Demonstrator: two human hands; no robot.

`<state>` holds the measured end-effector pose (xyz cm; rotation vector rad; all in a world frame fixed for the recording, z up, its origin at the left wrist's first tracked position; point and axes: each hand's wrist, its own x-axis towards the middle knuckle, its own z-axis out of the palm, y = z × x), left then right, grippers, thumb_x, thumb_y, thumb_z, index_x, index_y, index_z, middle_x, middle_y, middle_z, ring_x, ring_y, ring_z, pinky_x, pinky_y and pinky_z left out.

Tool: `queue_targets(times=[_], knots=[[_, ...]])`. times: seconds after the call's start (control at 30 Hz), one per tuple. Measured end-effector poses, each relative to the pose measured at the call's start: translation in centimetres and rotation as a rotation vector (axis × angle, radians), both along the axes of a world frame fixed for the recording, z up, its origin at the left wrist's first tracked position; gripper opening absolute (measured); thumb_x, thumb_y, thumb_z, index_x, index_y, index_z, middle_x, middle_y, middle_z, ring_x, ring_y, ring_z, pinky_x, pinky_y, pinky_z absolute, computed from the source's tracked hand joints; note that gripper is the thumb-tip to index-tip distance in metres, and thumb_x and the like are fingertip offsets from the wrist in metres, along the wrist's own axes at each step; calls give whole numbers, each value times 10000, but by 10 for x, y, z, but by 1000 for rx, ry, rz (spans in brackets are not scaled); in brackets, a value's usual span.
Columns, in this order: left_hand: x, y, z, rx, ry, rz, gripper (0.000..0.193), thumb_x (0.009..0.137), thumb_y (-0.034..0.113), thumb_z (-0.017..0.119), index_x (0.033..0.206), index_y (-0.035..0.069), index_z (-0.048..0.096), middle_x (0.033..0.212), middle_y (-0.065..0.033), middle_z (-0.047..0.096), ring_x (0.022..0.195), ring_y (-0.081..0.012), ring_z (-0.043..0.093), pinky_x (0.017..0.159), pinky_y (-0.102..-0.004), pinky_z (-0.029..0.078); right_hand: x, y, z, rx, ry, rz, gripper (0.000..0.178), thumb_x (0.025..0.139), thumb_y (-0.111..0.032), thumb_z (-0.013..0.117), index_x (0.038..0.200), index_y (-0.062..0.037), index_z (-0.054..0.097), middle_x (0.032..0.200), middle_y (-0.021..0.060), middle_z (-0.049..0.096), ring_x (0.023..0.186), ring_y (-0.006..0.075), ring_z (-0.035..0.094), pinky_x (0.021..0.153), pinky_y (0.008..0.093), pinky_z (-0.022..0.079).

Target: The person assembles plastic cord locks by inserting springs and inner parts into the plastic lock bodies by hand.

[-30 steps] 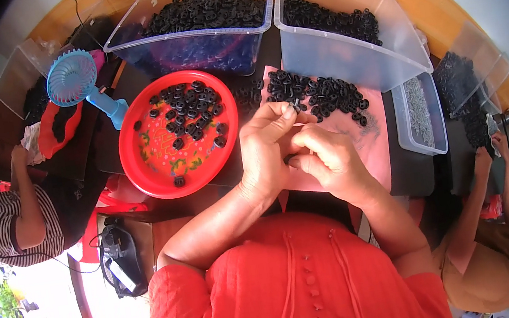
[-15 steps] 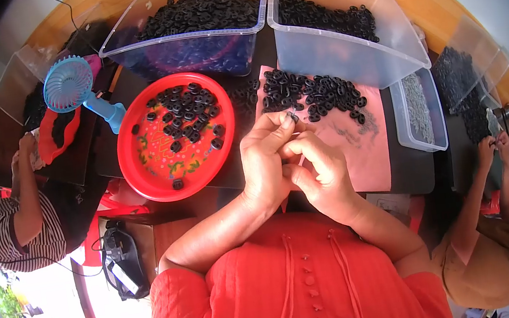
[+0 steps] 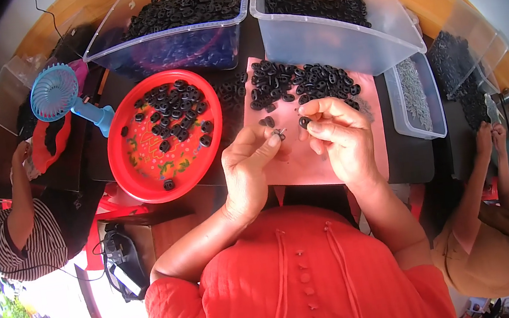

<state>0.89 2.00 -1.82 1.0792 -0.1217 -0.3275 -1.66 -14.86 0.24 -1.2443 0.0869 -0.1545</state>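
Note:
My left hand pinches a small silvery metal piece at its fingertips over a pink mat. My right hand holds a small black ring between thumb and forefinger, just right of the metal piece. A heap of black rings lies on the far part of the mat. A round red tray with several black rings stands to the left of my left hand.
Two clear bins of black rings stand at the back. A small clear box of silvery parts sits at right. A blue hand fan lies at left. One person works at left, another at right.
My hands have moved apart a little and shifted right over the mat; the right hand now holds up a black ring beside the metal piece.

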Motion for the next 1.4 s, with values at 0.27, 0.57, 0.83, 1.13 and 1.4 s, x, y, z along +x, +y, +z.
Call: queue_targets(times=[0.27,0.57,0.83,1.13,1.4], knots=[[1,2,-7,146,-107,-72,60,958,50,561,947,-3,587,829,-82,648,754,-153,623,758,-267,480,0,-5,0,63,34,43,152,859,-10,620,999,20,668,841,64,634,620,91,554,528,201,409],[15,-8,10,-231,99,30,124,976,95,529,985,-16,581,911,-140,666,852,-230,659,801,-348,528,-14,16,3,-310,-144,297,111,812,43,662,917,8,661,873,21,617,752,77,581,673,206,465],[12,-15,20,-267,208,64,110,977,122,546,996,15,564,974,-134,667,813,-188,651,710,-301,540,-9,36,-7,-143,70,232,175,839,22,698,991,11,613,950,46,665,863,104,622,753,239,512],[10,-16,15,-193,197,52,120,977,128,538,983,12,568,966,-140,664,831,-172,634,732,-290,524,-11,39,-7,-478,-139,156,206,788,37,710,948,6,585,850,47,650,719,98,605,645,250,508],[9,-17,8,-182,104,107,79,971,78,542,966,8,578,909,-103,662,802,-143,613,737,-270,497,-10,29,-5,-427,-281,67,160,819,48,667,967,6,623,882,19,618,745,73,564,653,223,460]])
